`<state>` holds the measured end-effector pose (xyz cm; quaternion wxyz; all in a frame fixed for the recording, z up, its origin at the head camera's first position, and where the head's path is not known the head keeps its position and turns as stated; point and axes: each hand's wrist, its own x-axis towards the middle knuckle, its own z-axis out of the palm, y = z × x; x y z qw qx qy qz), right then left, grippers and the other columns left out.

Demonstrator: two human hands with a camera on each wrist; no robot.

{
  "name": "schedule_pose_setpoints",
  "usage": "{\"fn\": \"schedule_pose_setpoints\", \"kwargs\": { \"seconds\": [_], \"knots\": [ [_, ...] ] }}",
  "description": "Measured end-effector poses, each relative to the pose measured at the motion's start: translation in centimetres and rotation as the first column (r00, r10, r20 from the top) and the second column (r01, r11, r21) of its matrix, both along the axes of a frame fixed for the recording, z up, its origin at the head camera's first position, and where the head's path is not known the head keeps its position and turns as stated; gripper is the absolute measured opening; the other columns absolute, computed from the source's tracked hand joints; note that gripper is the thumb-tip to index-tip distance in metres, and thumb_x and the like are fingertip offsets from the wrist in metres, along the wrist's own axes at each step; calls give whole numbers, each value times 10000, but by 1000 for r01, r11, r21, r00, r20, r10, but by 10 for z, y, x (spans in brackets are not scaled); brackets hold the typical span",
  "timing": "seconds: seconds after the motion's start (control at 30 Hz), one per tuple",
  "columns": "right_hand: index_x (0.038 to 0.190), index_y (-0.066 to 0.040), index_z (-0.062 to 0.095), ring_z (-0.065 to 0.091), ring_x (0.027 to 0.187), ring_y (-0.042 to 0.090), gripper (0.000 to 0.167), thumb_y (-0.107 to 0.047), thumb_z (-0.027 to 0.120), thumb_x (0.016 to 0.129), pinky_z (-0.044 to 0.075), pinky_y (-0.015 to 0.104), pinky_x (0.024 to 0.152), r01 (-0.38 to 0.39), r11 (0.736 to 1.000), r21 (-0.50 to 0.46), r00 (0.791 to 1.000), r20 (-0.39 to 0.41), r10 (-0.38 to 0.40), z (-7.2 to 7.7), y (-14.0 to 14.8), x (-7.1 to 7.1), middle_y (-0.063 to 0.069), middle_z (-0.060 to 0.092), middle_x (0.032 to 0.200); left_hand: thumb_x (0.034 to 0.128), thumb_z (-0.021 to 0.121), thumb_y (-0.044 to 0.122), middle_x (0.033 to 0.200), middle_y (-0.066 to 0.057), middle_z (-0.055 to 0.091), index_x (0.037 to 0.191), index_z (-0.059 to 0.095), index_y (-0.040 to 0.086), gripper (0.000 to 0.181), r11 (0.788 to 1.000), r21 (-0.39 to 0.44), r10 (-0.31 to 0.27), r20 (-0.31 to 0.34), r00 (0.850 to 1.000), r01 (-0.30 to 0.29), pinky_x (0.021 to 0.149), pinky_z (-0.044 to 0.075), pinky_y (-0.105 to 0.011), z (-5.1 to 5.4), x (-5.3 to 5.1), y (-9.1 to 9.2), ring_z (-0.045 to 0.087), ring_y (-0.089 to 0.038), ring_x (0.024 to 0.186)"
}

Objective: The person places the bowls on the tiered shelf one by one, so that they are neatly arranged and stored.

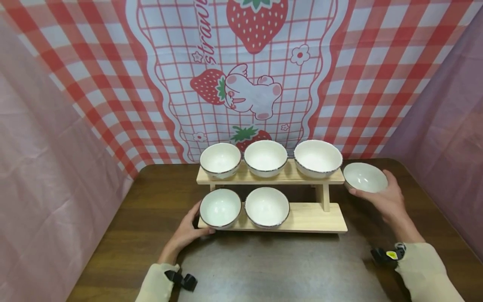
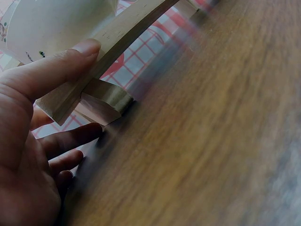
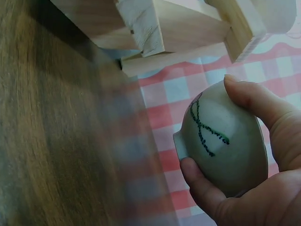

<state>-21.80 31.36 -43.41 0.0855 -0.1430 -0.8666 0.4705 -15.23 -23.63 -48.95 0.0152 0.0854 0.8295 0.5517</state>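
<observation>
A pale bowl (image 1: 365,178) with a thin dark rim is held by my right hand (image 1: 388,199) beside the right end of a two-tier wooden stand (image 1: 317,218). In the right wrist view the held bowl (image 3: 221,136) shows a green vine pattern, with thumb and fingers pinching it. My left hand (image 1: 185,233) grips the left end of the stand's lower board. The left wrist view shows its thumb on top of the board (image 2: 127,30), against a bowl, and its fingers below. On the lower tier sit a greenish-white bowl (image 1: 220,208) and a white bowl (image 1: 267,207).
Along the upper tier stand a left bowl (image 1: 220,159), a middle bowl (image 1: 266,157) and a right bowl (image 1: 318,158). A brown wooden table (image 1: 124,235) bears the stand. Behind hangs a red checked strawberry cloth (image 1: 377,84); pink curtains (image 1: 45,167) flank the table.
</observation>
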Motion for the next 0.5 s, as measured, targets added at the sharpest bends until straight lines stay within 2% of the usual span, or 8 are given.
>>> {"fn": "schedule_pose_setpoints", "kwargs": {
  "seconds": [0.07,0.17,0.27,0.5],
  "knots": [
    [1606,-65,72,368,1308,464,1172,-350,852,778,470,384,874,0,1000,2,1000,0,0,1,0,3,287,246,1605,725,893,129,1562,-176,428,1549,350,92,988,1000,4,-1,-1,1000,1,1165,262,-579,0,0,0,379,-346,1433],
    [1606,-69,84,379,1285,447,1168,-327,860,772,397,232,785,0,1000,2,1000,-6,0,4,0,8,282,263,1598,720,895,131,1561,-178,428,1548,351,89,991,1000,4,0,0,1000,0,1164,260,-579,1,0,1,379,-347,1430],
    [1606,-66,87,377,1267,440,1169,-301,867,768,363,172,747,-5,1000,-2,1000,-11,5,7,0,13,287,263,1596,713,897,131,1556,-185,432,1546,355,82,995,1000,-1,4,-2,1000,-4,1163,261,-581,2,1,1,384,-349,1426],
    [1604,-55,81,369,1233,427,1180,-291,873,763,355,127,720,-37,999,8,999,-29,37,13,-1,25,301,272,1575,709,896,136,1551,-195,436,1545,351,73,1000,1000,-23,10,2,1000,-10,1161,264,-585,3,1,1,391,-356,1422]
  ]
}}
